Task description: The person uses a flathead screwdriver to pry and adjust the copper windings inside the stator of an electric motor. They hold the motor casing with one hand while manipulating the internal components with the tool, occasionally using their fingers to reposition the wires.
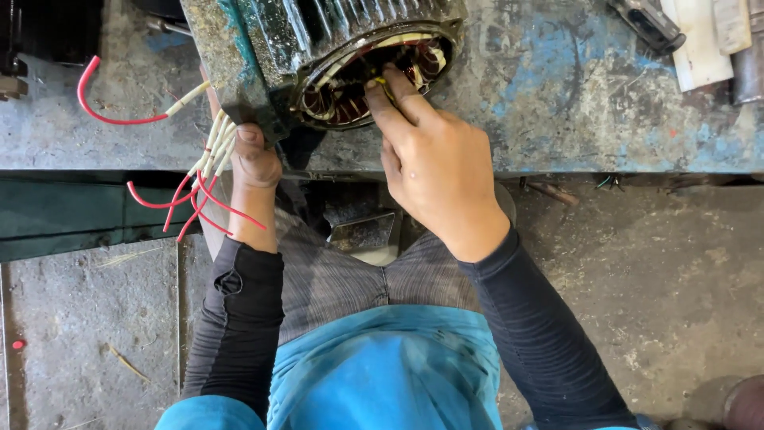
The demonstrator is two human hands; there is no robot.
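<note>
This is a repair workshop: a grimy, paint-worn worktop [573,87] carries an opened electric motor [350,56] with red wires [199,191], above a stained concrete floor [668,295], with tools [649,24] lying nearby.

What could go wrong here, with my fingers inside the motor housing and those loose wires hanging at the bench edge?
1. The right hand has fingertips pushed in among the windings; the housing rim could scrape or pinch them.
2. The motor housing sits at the bench edge, steadied only by the left hand; it might roll or tip off.
3. The red and white lead wires dangle by the left wrist and could snag.
</note>
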